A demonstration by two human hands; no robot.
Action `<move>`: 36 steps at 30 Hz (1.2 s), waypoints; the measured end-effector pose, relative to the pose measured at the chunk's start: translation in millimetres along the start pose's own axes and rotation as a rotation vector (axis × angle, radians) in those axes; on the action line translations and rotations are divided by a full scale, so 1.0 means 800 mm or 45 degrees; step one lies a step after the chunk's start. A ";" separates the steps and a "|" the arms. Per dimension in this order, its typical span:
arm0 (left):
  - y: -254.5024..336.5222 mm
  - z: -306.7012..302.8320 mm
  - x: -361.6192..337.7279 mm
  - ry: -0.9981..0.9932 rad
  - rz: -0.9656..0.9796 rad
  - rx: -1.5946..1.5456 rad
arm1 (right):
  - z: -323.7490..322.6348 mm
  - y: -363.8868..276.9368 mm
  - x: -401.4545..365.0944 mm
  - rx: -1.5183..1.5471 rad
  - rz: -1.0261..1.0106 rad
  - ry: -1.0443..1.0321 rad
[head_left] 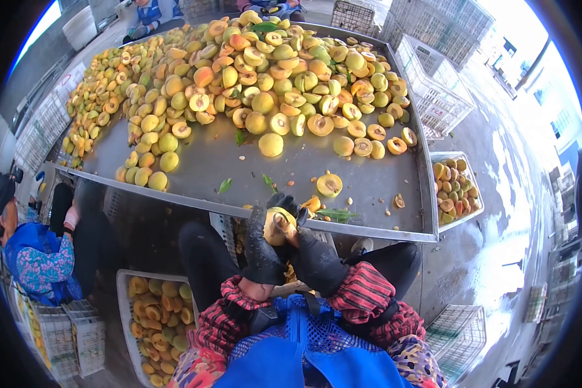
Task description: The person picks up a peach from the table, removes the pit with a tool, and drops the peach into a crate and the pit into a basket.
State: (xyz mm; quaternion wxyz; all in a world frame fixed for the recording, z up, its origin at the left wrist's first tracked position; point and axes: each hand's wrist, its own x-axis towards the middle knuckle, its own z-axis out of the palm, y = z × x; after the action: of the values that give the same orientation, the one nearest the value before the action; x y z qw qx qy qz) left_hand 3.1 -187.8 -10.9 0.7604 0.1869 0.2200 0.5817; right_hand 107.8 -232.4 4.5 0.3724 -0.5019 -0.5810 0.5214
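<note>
A cut yellow peach half (275,226) is held just in front of the table's near edge, its cut face towards me. My left hand (260,244), in a dark glove, is closed around it from the left and behind. My right hand (319,255), also in a dark glove, is closed and meets the cut face from the right. Whether it grips a small tool there is hidden. On the metal table (200,155), just beyond my hands, lie a peach half (329,185) and an orange scrap (312,204) beside a green leaf (336,215).
A large heap of halved peaches (233,64) covers the table's far side. Crates of peach halves stand at the right (456,191) and by my left leg (158,323). At left sits a co-worker (39,258). Stacked white crates (433,90) rise beyond the right corner.
</note>
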 end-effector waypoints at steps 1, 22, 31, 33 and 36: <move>-0.003 -0.003 0.001 0.009 0.055 0.092 | -0.001 -0.002 0.000 -0.143 -0.032 -0.010; 0.022 -0.071 0.035 -0.481 0.298 1.666 | -0.017 0.019 -0.003 -0.900 -0.119 -0.276; 0.027 -0.032 0.009 -0.137 0.626 1.638 | 0.009 0.004 0.001 -0.539 0.043 -0.057; -0.002 -0.066 0.020 0.001 0.302 1.051 | 0.007 0.008 0.004 -0.732 -0.032 -0.104; -0.006 -0.057 0.021 0.078 0.221 0.734 | 0.009 0.021 0.013 -0.743 -0.043 -0.063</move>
State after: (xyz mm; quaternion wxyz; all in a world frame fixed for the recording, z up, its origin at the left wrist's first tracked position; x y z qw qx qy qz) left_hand -14.5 -171.8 -53.4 0.6163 0.3956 0.3821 0.5636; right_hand 102.1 -225.0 -13.9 0.2068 -0.5652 -0.7236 0.3379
